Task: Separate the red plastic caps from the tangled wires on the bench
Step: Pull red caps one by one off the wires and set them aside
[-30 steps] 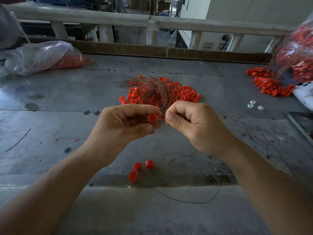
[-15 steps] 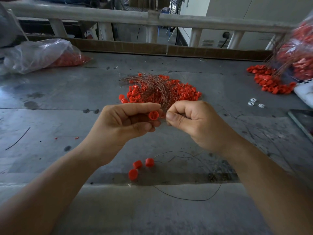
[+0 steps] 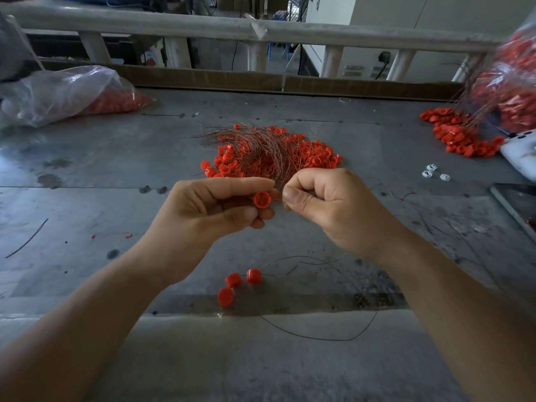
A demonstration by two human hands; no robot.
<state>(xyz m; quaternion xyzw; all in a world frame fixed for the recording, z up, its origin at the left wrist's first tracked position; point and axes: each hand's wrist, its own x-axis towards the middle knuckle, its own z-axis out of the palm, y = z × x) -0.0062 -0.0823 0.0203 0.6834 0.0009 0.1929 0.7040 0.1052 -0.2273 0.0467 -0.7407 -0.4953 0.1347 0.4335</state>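
Note:
My left hand [image 3: 214,210] pinches a red plastic cap [image 3: 262,199] between thumb and fingers, above the bench. My right hand [image 3: 327,204] is curled into a fist just to the cap's right, pinching a thin wire [image 3: 280,198] that runs toward the cap. Behind both hands lies a pile of red caps [image 3: 313,158] with a tangle of thin brown wires [image 3: 255,146] across it. Three loose red caps [image 3: 233,280] lie on the bench near the front edge, under my hands.
A clear plastic bag with red caps [image 3: 72,94] lies at the back left. Another bag [image 3: 510,91] and a spilled heap of caps [image 3: 458,134] sit at the far right. Small white parts [image 3: 432,172], a white device [image 3: 522,158], a dark slab [image 3: 516,204] and a stray wire loop [image 3: 319,335] lie nearby.
Both hands have stayed together in front of the pile, drifting slightly upward in view. The cap in my left hand has turned a little; the grip is unchanged.

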